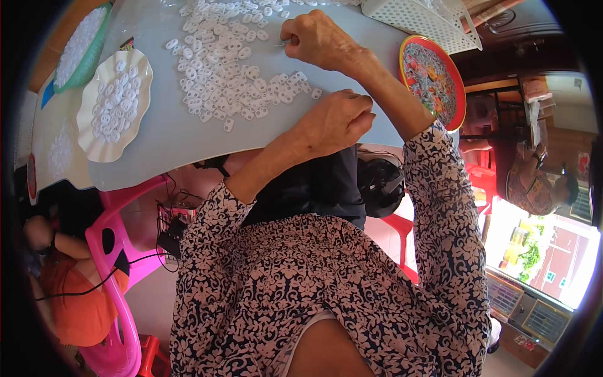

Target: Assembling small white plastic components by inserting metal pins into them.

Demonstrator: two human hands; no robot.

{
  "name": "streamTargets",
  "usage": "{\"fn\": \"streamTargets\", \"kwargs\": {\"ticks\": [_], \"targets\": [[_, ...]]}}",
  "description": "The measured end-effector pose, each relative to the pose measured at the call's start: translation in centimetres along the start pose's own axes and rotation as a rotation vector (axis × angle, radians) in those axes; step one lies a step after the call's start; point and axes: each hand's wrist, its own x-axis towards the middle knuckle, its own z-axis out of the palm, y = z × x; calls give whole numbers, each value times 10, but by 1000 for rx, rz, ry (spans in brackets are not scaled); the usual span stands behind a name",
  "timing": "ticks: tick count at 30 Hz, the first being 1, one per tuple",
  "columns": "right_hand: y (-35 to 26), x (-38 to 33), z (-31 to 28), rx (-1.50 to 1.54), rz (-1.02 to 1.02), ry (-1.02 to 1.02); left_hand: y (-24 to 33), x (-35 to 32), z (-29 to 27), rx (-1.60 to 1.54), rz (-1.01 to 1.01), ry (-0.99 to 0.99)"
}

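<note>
Many small white plastic pieces with holes (217, 81) lie spread in a loose layer on the pale table (160, 141). My right hand (320, 41) is above the far right side of this layer, its fingers curled in a pinch. Something thin and pale shows at its fingertips, too small to name. Nearer to me, my left hand (342, 122) hovers by the table's front edge, fingers and thumb closed. Whatever it holds, if anything, is hidden. The two hands are apart from each other.
A cream scalloped dish (143, 75) and a green basket (97, 50), both with white pieces, stand at left. At right are a red bowl (461, 94) of small mixed bits and a white perforated basket (411, 22). A pink chair (116, 301) with a seated person (78, 301) is at lower left.
</note>
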Motion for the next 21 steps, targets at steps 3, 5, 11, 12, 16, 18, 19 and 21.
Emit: {"fn": "streamTargets", "kwargs": {"ticks": [3,5,11,12,16,18,19,21], "targets": [[7,-13,-7,77,98,-79,1,-1,-4,6,-2,-26],[10,-22,-10,103,109,-38,1,-2,-4,-42,-27,8],[12,-62,-23,452,436,309,14,0,-34,198,72,186],[10,-70,-23,605,555,351,17,4,-47,298,55,221],[-10,-101,-16,704,528,431,-13,27,-85,520,-36,175],[-14,-112,-7,673,524,457,-34,37,-95,587,-52,82],[-15,-116,-1,691,510,467,-45,38,-97,645,-73,5],[-25,-123,0,661,540,456,-52,41,-93,678,-19,-12]]}}
